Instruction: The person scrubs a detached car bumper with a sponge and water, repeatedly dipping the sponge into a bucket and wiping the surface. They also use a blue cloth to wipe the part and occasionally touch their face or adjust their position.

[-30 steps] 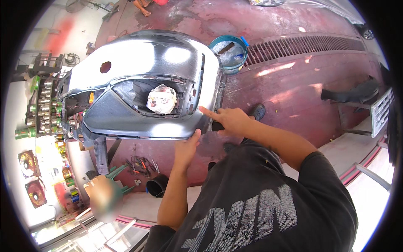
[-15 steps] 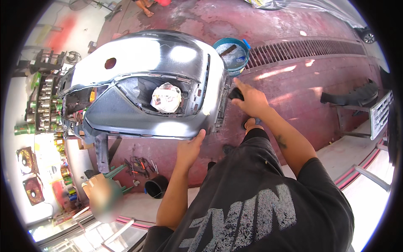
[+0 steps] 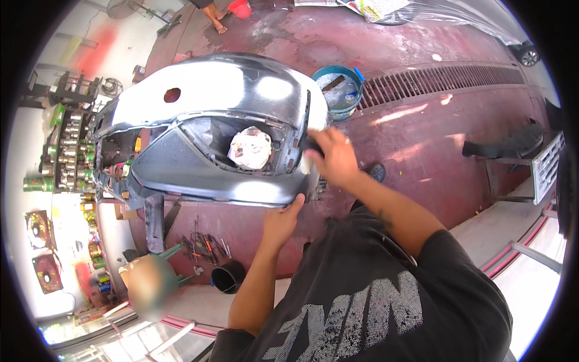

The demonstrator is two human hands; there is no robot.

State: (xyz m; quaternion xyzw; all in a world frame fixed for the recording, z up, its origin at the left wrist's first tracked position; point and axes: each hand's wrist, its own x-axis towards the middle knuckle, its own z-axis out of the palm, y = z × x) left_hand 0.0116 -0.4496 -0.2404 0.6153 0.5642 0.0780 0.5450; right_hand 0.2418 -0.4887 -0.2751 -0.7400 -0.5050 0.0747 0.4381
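A grey-black car bumper (image 3: 211,181) lies raised in front of me, its glossy face catching bright light. My left hand (image 3: 283,222) grips the bumper's near lower edge, thumb on top and fingers hidden beneath. At the bumper's right end, my right hand (image 3: 335,158) is closed round a small black block (image 3: 309,146), which is against the surface beside a long slot. The block is partly covered by my fingers, and its exact kind cannot be made out. Crumpled white paper (image 3: 250,148) sits inside the bumper's opening.
A teal bucket (image 3: 345,114) of cloudy water stands behind the bumper's right end, next to a floor grate (image 3: 434,78). A black bucket (image 3: 227,277) and scattered tools (image 3: 205,248) are near left. Right stands a metal stand (image 3: 531,175). Another person's feet (image 3: 218,24) show far back.
My right hand has moved left with the black block, from beyond the bumper's right edge onto its end. My left hand still holds the lower edge. A foot shows more at right.
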